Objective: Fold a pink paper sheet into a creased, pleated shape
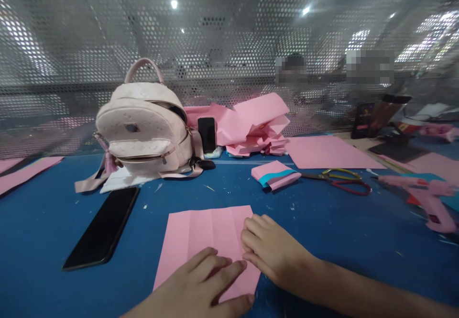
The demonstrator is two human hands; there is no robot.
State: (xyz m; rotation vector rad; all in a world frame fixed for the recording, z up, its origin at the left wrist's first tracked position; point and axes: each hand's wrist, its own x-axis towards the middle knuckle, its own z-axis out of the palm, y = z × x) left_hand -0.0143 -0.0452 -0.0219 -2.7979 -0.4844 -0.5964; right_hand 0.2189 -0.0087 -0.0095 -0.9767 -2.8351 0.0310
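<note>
A sheet of pink paper (201,234) with lengthwise crease lines lies on the blue table in front of me. My left hand (208,279) rests over its lower part, fingers spread across the surface. At the sheet's right edge, my right hand (268,248) has its fingers curled and pressed together on the paper; its fingertips are partly hidden. Beyond the sheet sits a folded pink paper piece (275,174) with a blue band. Scissors (335,179) with yellow and red handles lie just right of that piece.
On the left lies a black phone (102,229), with a pale pink backpack (143,126) behind it. Another phone (207,135) stands near crumpled pink paper (256,124). A pink glue gun (426,196) is at the right. Perforated metal panelling (229,36) closes off the back.
</note>
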